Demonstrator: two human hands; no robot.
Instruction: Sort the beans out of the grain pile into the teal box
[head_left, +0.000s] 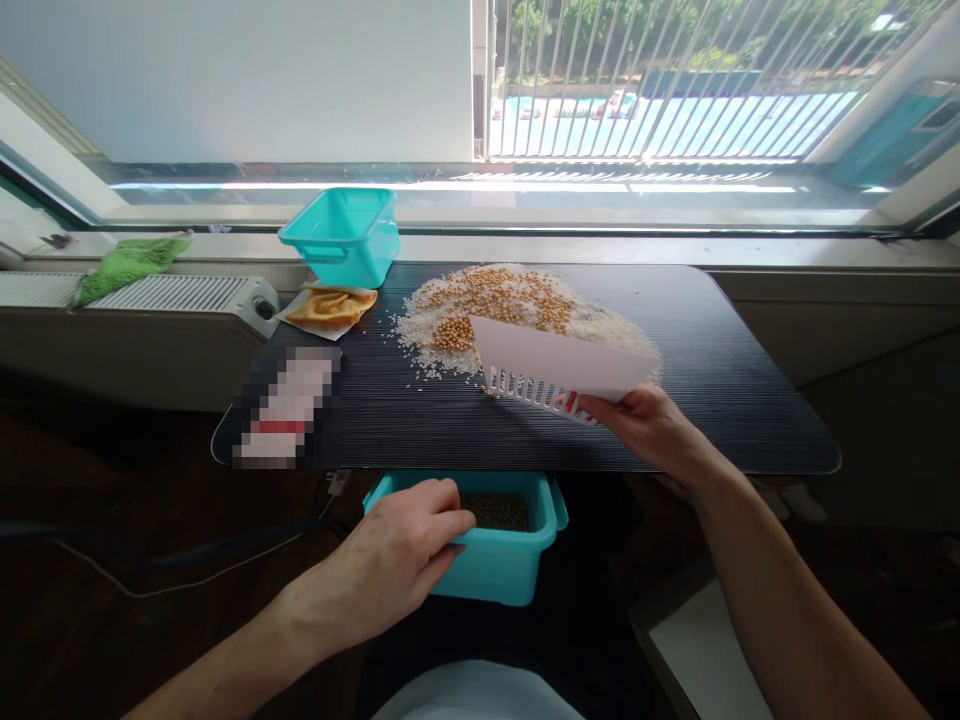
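My right hand [645,425] grips the lower right corner of a white sheet with a row of slots [559,355] along its lower edge. The sheet is tilted over the near side of a pile of white rice [611,335] and yellowish round grains [487,295] on the dark table. Part of the pile is hidden behind it. My left hand [420,535] is closed over the rim of a turquoise plastic bin [491,570], which sits below the table's front edge. Small dark greenish grains [499,510] lie inside that bin.
A second turquoise bin [352,250] stands at the back left of the dark table [720,400]. Near it lies folded yellowish food on paper [330,307]. A blurred-out flat item [289,405] is at the left. A green cloth [135,265] rests on the radiator [195,297].
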